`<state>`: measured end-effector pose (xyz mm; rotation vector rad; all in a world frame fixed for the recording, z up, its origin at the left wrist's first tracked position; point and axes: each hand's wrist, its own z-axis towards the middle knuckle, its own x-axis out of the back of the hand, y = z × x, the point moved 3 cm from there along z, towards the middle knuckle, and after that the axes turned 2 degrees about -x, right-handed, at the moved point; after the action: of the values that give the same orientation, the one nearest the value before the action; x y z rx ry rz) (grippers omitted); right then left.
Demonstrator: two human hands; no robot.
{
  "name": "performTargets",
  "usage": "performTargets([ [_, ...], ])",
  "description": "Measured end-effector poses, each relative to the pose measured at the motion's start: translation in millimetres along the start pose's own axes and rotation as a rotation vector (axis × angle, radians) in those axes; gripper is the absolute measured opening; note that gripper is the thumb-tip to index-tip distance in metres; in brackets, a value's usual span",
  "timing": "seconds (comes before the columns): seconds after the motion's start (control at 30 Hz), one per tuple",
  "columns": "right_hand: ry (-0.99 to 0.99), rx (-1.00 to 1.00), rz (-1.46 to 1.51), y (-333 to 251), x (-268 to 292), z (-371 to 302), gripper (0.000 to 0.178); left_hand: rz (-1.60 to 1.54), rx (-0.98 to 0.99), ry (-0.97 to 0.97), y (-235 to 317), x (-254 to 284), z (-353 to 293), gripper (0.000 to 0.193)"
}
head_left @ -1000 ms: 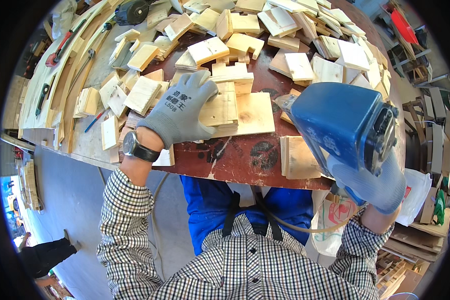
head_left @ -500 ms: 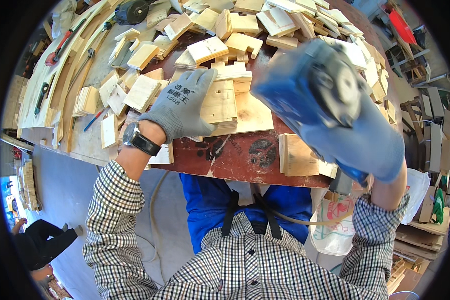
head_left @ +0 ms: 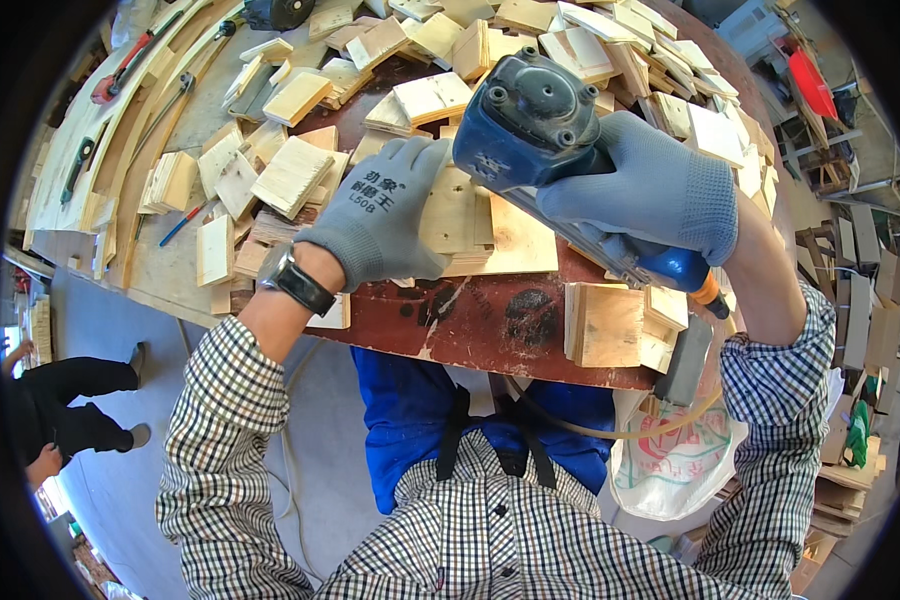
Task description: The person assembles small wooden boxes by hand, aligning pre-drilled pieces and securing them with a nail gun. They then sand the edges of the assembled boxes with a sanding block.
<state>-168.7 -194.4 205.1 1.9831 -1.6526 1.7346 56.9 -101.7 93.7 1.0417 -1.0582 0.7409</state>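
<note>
My right hand (head_left: 650,185), in a grey work glove, is closed round the handle of a blue nail gun (head_left: 545,110). The gun's head is over the far part of a small plywood assembly and hides some of it. My left hand (head_left: 385,210), gloved too, spans the left side of a plywood block (head_left: 455,220), thumb at its near end and fingers toward the far end. That block lies on a flat plywood board (head_left: 523,240), which shows to its right. The left fingertips partly vanish behind the gun.
Loose plywood blocks (head_left: 435,97) crowd the far side of the red-brown table (head_left: 480,320). A short stack of blocks (head_left: 608,325) stands at the near right edge. Hand tools (head_left: 135,60) lie at left. A hose (head_left: 610,433) crosses below. Another person (head_left: 75,400) is at lower left.
The blurred nail gun has swung left and come over the plywood assembly, now sharp. My left hand keeps its place on the block. The other person's legs have shifted.
</note>
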Motion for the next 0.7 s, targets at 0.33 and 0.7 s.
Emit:
performTargets([
  [0.33,-0.094,-0.127,-0.079,-4,9,8,0.055,-0.106,-0.005,0.099,-3,-4,-1,0.098],
  [0.7,-0.114,-0.158,-0.073,-8,10,10,0.043,-0.154,-0.022,0.057,-1,-2,3,0.103],
])
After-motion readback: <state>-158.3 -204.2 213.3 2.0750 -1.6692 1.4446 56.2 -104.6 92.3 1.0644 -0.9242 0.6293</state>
